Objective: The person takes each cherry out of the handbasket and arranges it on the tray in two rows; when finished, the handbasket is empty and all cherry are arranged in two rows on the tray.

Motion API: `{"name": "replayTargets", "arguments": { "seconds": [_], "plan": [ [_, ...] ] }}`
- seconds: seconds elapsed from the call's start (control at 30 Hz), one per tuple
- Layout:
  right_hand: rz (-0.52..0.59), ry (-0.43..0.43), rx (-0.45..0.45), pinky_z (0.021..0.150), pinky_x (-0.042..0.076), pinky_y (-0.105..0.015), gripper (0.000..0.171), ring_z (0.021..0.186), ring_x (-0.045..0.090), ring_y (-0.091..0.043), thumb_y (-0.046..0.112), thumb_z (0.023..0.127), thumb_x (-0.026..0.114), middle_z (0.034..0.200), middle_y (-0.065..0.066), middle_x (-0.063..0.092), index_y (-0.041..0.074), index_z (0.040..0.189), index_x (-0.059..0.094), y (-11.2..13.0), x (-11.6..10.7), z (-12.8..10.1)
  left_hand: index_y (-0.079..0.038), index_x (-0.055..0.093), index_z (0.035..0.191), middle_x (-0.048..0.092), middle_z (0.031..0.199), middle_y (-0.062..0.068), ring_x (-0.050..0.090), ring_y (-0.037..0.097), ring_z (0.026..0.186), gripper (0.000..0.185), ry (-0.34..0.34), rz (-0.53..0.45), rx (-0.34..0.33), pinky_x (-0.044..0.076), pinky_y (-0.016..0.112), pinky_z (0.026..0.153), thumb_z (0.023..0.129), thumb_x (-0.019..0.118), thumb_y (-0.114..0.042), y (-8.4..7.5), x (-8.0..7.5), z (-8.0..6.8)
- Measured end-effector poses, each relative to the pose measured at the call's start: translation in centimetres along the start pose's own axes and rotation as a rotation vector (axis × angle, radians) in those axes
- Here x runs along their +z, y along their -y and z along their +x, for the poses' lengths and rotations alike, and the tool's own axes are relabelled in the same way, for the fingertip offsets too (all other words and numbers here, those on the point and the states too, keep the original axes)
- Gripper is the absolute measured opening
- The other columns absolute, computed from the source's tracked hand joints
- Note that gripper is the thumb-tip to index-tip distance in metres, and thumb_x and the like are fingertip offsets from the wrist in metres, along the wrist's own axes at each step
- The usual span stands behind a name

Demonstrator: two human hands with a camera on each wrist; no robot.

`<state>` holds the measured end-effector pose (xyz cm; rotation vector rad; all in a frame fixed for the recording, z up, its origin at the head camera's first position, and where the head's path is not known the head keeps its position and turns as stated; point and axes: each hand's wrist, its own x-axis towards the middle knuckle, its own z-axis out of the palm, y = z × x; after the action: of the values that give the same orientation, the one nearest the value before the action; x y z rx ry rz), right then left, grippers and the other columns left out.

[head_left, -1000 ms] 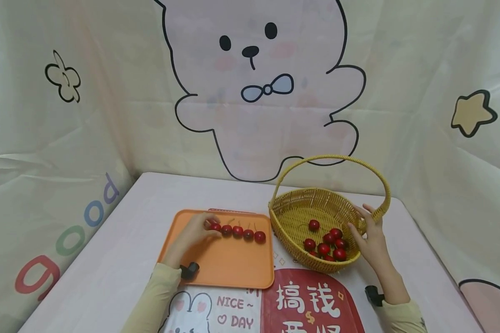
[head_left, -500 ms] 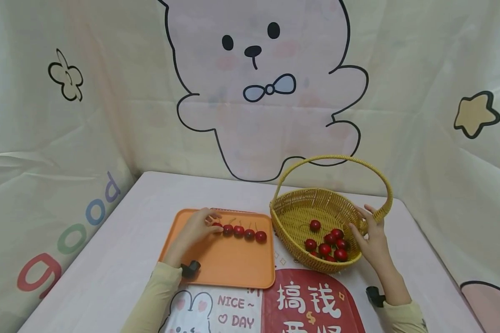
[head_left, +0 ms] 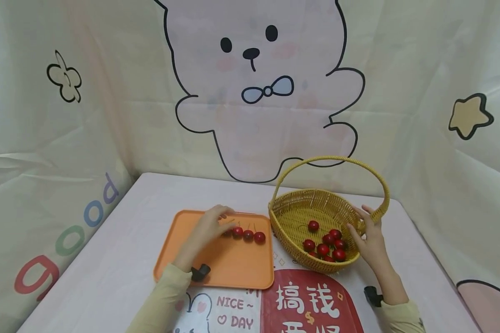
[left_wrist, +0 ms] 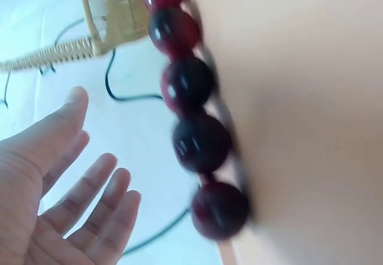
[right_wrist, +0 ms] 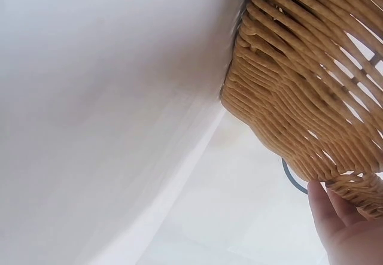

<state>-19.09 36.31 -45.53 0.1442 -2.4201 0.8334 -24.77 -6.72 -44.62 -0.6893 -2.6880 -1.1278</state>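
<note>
The left hand (head_left: 208,226) is seen hovering over the orange tray (head_left: 179,259), fingers (left_wrist: 90,181) spread apart and relaxed, nothing clamped between them in the left wrist view. Right beside those fingers a row of red cherries (head_left: 248,235) is lined up along the tray's far edge, one touching the next, so that a neat line is kept rather than a heap. In the head view the near end of that row is partly covered by the hand.

Over on the other side, the wicker basket (head_left: 300,210) is steadied by the right hand (head_left: 368,240), whose straight fingers (right_wrist: 335,217) are pressed against the outer weave near the base of the handle, apparently so the basket is held from sliding on the desk (head_left: 129,217). More cherries (head_left: 326,243) are gathered low in the basket, toward its near side. A red printed mat (head_left: 308,300) is laid at the desk's near edge.
</note>
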Motion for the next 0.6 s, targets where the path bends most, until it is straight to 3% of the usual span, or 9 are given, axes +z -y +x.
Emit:
{"name": "replayTargets", "arguments": {
  "seconds": [0.27, 0.6],
  "plan": [
    [0.002, -0.002, -0.009, 0.081, 0.039, -0.067, 0.055, 0.114, 0.045, -0.042, 0.003, 0.085, 0.065, 0.139, -0.019, 0.027, 0.012, 0.135, 0.044, 0.1, 0.0, -0.1, -0.008, 0.066, 0.105, 0.062, 0.100, 0.007, 0.058, 0.022, 0.093, 0.027, -0.029, -0.038, 0.166, 0.050, 0.037, 0.081, 0.082, 0.071, -0.022, -3.7, 2.3, 1.2],
    [-0.004, 0.000, -0.009, 0.081, 0.039, -0.068, 0.054, 0.114, 0.045, -0.043, 0.004, 0.085, 0.065, 0.140, -0.018, 0.027, 0.011, 0.134, 0.044, -0.2, 0.1, -0.1, -0.011, 0.067, 0.104, 0.062, 0.099, 0.001, 0.058, 0.019, 0.094, 0.025, 0.031, -0.013, 0.305, 0.049, 0.029, 0.083, 0.082, 0.070, -0.024, -7.9, 5.9, 2.8]
  ]
}}
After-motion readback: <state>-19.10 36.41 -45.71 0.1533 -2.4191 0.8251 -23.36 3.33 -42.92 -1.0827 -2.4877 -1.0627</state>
